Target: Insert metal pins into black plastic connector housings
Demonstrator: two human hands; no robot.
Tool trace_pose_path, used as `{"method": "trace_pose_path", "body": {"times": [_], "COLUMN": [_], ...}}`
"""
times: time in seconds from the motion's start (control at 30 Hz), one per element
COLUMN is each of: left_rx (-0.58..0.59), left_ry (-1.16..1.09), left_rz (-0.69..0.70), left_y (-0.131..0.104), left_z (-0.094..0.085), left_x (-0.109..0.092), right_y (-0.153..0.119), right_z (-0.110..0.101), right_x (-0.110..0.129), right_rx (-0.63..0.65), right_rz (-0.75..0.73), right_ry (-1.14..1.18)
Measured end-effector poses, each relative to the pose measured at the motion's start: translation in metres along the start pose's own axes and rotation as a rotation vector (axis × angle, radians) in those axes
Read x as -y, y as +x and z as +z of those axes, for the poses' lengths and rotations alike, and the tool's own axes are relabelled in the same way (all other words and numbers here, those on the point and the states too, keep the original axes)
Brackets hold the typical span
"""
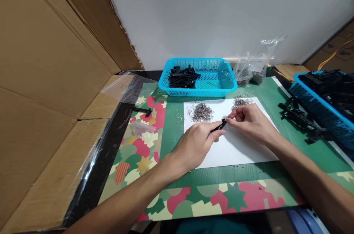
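Note:
Over the white paper [235, 149], my left hand [197, 140] grips a small black part [219, 127] between thumb and fingers. My right hand [247, 121] is closed in a pinch at the far end of that part; whatever its fingertips hold is too small to make out. One pile of small metal pieces [202, 112] lies on the paper behind my left hand. A second metal pile [241, 101] sits just behind my right hand.
A blue basket [197, 93] with black parts stands at the back, beside clear bags of metal pieces [257, 75]. Right: another full blue basket [326, 110] and loose black parts [300, 119]. Left: a black piece [143, 110], a plastic bag [142, 128] and cardboard walls [49, 60].

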State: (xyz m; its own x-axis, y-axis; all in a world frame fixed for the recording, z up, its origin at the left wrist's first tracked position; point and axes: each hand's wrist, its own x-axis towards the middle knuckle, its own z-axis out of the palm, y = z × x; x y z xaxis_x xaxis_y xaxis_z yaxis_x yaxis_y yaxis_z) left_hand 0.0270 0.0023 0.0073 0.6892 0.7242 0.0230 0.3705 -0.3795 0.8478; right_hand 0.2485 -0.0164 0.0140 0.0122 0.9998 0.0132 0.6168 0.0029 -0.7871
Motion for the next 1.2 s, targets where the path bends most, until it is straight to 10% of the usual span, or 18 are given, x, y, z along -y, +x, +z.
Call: {"method": "trace_pose_path", "body": {"times": [0.6,0.83,1.0,1.2], "left_rx": [-0.02,-0.048,-0.001,0.001], "left_ry": [0.077,0.095,0.205,0.345], "left_rz": [0.04,0.063,0.157,0.273], "left_y": [-0.002,-0.005,-0.004,-0.003], "left_z": [0.002,0.003,0.005,0.01], "left_x": [-0.001,0.001,0.002,0.009], "right_y": [0.005,-0.007,-0.006,-0.002], "right_z": [-0.02,-0.01,-0.002,0.005], "right_x": [-0.018,-0.004,-0.002,-0.005], "right_rx": [0.278,-0.39,-0.33,-0.274], "right_rz": [0.071,-0.146,-0.316,-0.168], "right_ry": [0.058,0.37,0.386,0.206]}}
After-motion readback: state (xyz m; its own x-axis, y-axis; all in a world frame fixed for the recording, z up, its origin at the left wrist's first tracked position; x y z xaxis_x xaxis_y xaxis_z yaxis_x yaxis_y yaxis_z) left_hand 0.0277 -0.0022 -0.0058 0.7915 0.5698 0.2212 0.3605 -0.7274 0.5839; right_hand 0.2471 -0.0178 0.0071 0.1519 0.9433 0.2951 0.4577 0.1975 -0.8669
